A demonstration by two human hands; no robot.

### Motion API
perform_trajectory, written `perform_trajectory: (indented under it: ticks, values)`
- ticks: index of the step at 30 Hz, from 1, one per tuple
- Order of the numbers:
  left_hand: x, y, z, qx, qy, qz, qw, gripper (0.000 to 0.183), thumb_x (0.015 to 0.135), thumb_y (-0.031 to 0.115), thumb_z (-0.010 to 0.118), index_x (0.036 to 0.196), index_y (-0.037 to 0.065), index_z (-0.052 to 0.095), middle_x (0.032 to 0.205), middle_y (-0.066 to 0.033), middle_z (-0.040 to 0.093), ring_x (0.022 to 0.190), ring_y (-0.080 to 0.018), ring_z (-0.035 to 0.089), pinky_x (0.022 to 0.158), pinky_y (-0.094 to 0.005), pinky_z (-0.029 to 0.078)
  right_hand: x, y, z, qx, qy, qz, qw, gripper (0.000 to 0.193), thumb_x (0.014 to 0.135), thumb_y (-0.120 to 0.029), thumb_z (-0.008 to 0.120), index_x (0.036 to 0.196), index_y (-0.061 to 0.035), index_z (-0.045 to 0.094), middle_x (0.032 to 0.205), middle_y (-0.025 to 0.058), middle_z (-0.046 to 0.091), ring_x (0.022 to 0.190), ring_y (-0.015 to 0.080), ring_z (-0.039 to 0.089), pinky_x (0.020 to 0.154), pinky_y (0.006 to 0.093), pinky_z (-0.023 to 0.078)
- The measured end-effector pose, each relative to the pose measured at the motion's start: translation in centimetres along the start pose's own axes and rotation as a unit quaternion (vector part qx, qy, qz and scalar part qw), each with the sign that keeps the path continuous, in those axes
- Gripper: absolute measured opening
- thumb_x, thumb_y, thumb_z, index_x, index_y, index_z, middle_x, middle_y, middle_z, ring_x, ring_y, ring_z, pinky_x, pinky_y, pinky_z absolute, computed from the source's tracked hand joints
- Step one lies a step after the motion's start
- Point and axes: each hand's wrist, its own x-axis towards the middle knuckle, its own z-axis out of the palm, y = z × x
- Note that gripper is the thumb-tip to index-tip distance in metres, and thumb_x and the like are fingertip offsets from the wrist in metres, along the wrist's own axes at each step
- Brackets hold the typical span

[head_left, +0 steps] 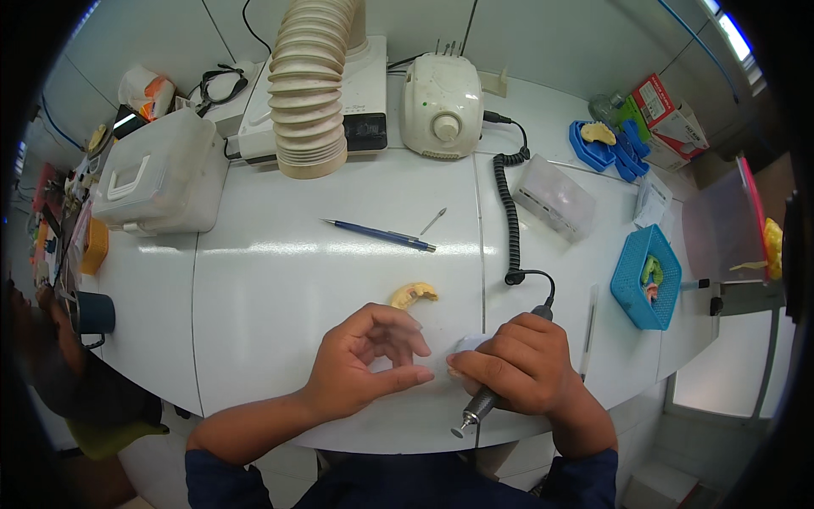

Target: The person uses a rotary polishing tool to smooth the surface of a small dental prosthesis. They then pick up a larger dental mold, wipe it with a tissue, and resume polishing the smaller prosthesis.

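Note:
My right hand (521,365) is closed around a dark rotary handpiece (481,405), whose small metal disc tip points down toward the table's front edge. Something pale (471,342), perhaps a cloth or a small piece, shows by its thumb and fingers; its kind is unclear. To the left, my left hand (365,360) hovers over the white table, fingers curved and apart, with nothing in it. Just beyond it lies a yellow dental cast (413,294) shaped like an arch. Farther off are a blue mechanical pencil (381,236) and a thin metal bur (433,220).
A coiled black cord (507,212) joins the handpiece to a cream control unit (442,110). A ribbed suction hose (309,93) hangs at the back. Right stand a clear box (555,199) and a blue basket (627,293); left, a toolbox (161,174) and mug (95,313). Another person sits far left.

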Motion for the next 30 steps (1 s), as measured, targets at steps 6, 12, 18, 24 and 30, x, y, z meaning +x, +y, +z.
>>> perform_trajectory:
  ticks: [6, 12, 18, 24, 30]
  values:
    - [2.8, 0.3, -1.3, 0.492, 0.115, 0.189, 0.842, 0.035, 0.078, 0.019, 0.08, 0.107, 0.003, 0.067, 0.099, -0.0086, 0.061, 0.091, -0.0233, 0.056, 0.082, -0.034, 0.046, 0.5, 0.7, -0.6, 0.021, 0.03, 0.043, 0.998, 0.029, 0.066, -0.012, 0.082, 0.093, -0.0113, 0.07, 0.07, 0.0007, 0.06, 0.056, 0.0171, 0.057, 0.052, 0.0283, 0.042]
    - [2.9, -0.8, -1.4, 0.502, 0.07, 0.187, 0.842, 0.03, 0.08, 0.015, 0.078, 0.105, 0.001, 0.07, 0.099, -0.0104, 0.063, 0.092, -0.0272, 0.061, 0.084, -0.0351, 0.05, 0.5, 0.7, -0.5, 0.007, 0.012, 0.043, 0.999, 0.032, 0.065, -0.012, 0.081, 0.095, -0.0112, 0.07, 0.071, 0.0016, 0.06, 0.057, 0.0184, 0.057, 0.052, 0.029, 0.043]
    - [1.7, -0.4, 0.2, 0.334, 0.035, 0.142, 0.931, 0.025, 0.08, 0.01, 0.076, 0.103, 0.001, 0.068, 0.095, -0.0105, 0.062, 0.077, -0.0212, 0.067, 0.068, -0.0308, 0.055, 0.3, 0.8, 0.4, 0.0, -0.01, 0.046, 0.999, 0.035, 0.064, -0.014, 0.081, 0.097, -0.0115, 0.07, 0.072, 0.0014, 0.058, 0.057, 0.0185, 0.056, 0.052, 0.0298, 0.042]
    - [1.7, -0.9, 0.5, 0.323, 0.017, 0.154, 0.934, 0.025, 0.077, 0.01, 0.077, 0.099, 0.002, 0.069, 0.093, -0.0108, 0.064, 0.078, -0.0228, 0.067, 0.068, -0.0314, 0.055, 0.1, 0.8, 0.8, 0.014, -0.059, 0.066, 0.996, 0.035, 0.063, -0.013, 0.079, 0.096, -0.0121, 0.068, 0.071, 0.0008, 0.054, 0.054, 0.0187, 0.053, 0.051, 0.0313, 0.041]
    - [1.6, -1.1, 0.9, 0.307, 0.02, 0.142, 0.941, 0.025, 0.074, 0.01, 0.077, 0.095, 0.001, 0.069, 0.088, -0.0113, 0.066, 0.075, -0.0239, 0.068, 0.065, -0.0319, 0.056, 0.2, 0.4, 0.8, 0.043, -0.096, 0.104, 0.989, 0.032, 0.064, -0.011, 0.079, 0.095, -0.013, 0.068, 0.074, 0.0008, 0.056, 0.055, 0.0198, 0.055, 0.051, 0.0316, 0.042]
